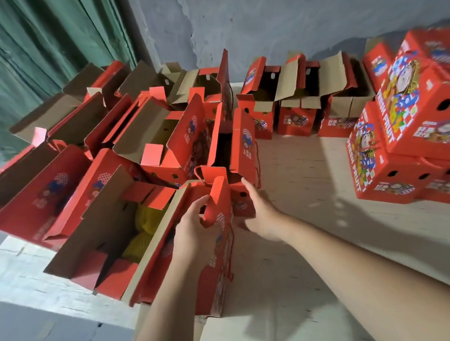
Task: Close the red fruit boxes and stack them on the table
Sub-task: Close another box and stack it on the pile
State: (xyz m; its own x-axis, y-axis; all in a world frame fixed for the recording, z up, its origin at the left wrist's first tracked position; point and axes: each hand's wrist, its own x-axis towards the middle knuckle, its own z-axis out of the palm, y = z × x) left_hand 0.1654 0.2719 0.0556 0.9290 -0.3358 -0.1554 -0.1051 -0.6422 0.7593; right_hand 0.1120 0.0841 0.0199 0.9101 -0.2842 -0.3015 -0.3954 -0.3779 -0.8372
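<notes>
Many red fruit boxes with brown cardboard insides stand open across the left and back of the table (304,171). One open box (233,149) stands in the middle, its near end flap (219,199) pinched by my left hand (195,224). My right hand (260,215) presses flat against that box's near right corner, fingers spread. The nearest box (112,233) lies open at the front left, showing yellow wrapped fruit (146,226) inside. Closed boxes (409,124) are stacked two high at the right.
A row of three open boxes (298,101) stands at the back against the grey wall. A green curtain (37,49) hangs at the left. Bare pale tabletop lies between my right arm and the closed stack.
</notes>
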